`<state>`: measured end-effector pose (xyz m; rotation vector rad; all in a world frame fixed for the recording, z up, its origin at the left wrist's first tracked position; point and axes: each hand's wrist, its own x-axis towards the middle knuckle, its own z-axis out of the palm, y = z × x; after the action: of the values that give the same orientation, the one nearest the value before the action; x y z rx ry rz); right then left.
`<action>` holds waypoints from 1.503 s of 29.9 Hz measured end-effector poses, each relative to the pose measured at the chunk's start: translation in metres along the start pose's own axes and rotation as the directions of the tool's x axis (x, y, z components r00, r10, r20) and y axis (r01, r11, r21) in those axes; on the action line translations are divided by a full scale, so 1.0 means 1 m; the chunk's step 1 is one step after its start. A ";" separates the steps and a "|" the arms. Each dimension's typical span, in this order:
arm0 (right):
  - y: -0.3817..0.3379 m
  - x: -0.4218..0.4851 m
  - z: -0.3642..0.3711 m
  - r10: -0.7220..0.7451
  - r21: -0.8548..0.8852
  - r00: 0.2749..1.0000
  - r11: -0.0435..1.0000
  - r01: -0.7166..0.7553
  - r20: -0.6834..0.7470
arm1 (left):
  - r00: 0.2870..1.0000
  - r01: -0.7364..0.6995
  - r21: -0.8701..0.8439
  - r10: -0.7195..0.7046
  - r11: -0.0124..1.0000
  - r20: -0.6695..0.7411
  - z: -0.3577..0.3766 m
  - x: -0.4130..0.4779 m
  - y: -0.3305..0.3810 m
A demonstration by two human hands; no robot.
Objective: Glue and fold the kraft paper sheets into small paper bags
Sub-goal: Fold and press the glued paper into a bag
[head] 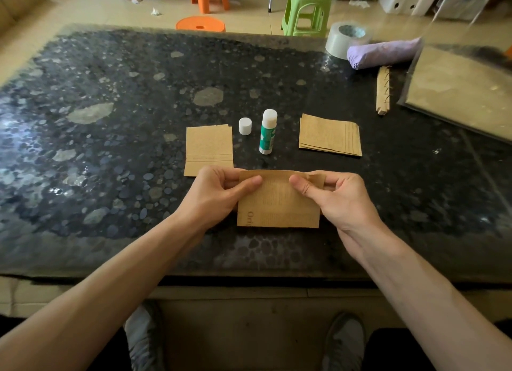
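My left grip (pixel 219 193) and right grip (pixel 338 201) each pinch the far edge of a kraft paper sheet (pixel 277 207), glue stick (pixel 268 134) standing uncapped beyond them.

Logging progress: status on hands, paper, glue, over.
Grip: left hand and right hand both pinch the printed kraft paper sheet at its folded far edge. Uncapped green-and-white glue stick stands beyond, white cap beside. Nothing blocking.

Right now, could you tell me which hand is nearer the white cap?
Left. The left hand grips the sheet just nearside of the cap; the right hand grips it farther right.
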<state>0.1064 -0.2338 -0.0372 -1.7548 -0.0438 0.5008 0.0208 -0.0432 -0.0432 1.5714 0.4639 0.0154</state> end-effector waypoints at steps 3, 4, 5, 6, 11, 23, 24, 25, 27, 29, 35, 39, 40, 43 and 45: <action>-0.002 0.002 -0.004 0.033 0.039 0.999 0.999 -0.032 -0.005 | 0.999 0.033 -0.036 -0.032 0.999 0.028 -0.002 0.000 0.003; -0.002 0.003 -0.005 0.039 0.048 0.999 0.998 -0.039 -0.003 | 0.999 0.038 -0.041 -0.036 0.998 0.041 -0.004 0.001 0.004; -0.002 0.004 -0.007 0.038 0.050 0.999 0.998 -0.038 0.002 | 0.998 0.036 -0.044 -0.034 0.998 0.049 -0.004 0.000 0.005; -0.003 0.004 -0.008 0.035 0.051 0.999 0.998 -0.036 0.007 | 0.998 0.031 -0.045 -0.029 0.998 0.051 -0.005 0.000 0.005; -0.003 0.008 -0.012 0.044 0.063 0.999 0.997 -0.042 -0.025 | 0.999 0.038 -0.082 -0.036 0.996 0.021 -0.007 0.000 0.006; -0.002 0.001 -0.003 -0.003 0.072 1.000 0.997 0.002 0.006 | 0.993 0.119 -0.120 -0.115 0.986 0.041 -0.001 -0.006 0.007; -0.002 -0.002 -0.001 -0.022 0.076 0.999 0.997 0.019 0.039 | 0.993 0.118 -0.128 -0.118 0.985 0.013 0.000 -0.006 0.005; -0.002 -0.005 0.002 -0.042 0.086 0.996 0.996 0.036 0.074 | 0.993 0.113 -0.132 -0.115 0.985 -0.008 0.001 -0.006 0.004; -0.001 -0.010 0.006 -0.047 0.114 0.991 0.993 0.033 0.129 | 0.995 0.092 -0.120 -0.094 0.988 -0.011 0.003 -0.006 0.001; 0.000 -0.012 0.010 -0.007 0.111 0.992 0.994 -0.008 0.126 | 0.997 0.073 -0.102 -0.072 0.992 0.013 0.007 -0.007 0.000; 0.003 -0.008 0.009 0.030 0.038 0.999 0.999 -0.032 0.044 | 0.995 0.101 -0.071 -0.100 0.992 0.026 0.008 -0.007 -0.003; 0.004 -0.011 0.010 0.023 0.021 0.997 0.999 -0.024 0.078 | 0.997 0.079 -0.075 -0.078 0.994 0.012 0.008 -0.007 -0.003; 0.005 -0.010 0.010 0.016 -0.005 0.999 1.000 -0.016 0.052 | 0.996 0.083 -0.076 -0.082 0.994 0.020 0.008 -0.007 -0.003; 0.004 -0.005 0.006 0.035 -0.011 0.999 0.999 -0.034 0.025 | 0.994 0.102 -0.104 -0.097 0.989 0.046 0.005 -0.006 -0.003; 0.002 -0.003 0.003 0.053 0.022 0.997 0.998 -0.054 0.057 | 0.995 0.095 -0.112 -0.091 0.989 0.036 0.004 -0.005 -0.004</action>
<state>0.1023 -0.2325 -0.0390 -1.7223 -0.0307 0.5879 0.0162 -0.0487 -0.0457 1.4347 0.5031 -0.0534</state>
